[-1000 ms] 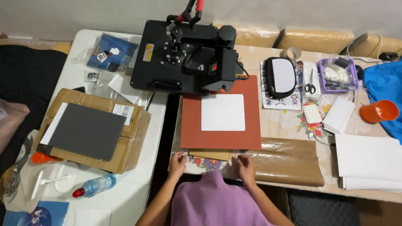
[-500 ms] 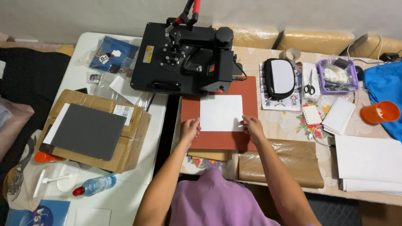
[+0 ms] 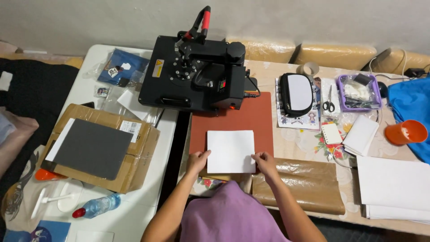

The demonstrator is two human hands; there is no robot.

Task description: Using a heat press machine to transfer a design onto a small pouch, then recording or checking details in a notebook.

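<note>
Head view: I see my left hand (image 3: 197,160) and right hand (image 3: 265,162) pinching the near corners of the white sheet (image 3: 230,151), fingers closed on its edges. It lies on the red pad (image 3: 233,121), its near edge overhanging. The black press (image 3: 195,76) sits just behind. I judge uneven pulling could skew or crease the sheet, or drag it off the pad.
</note>
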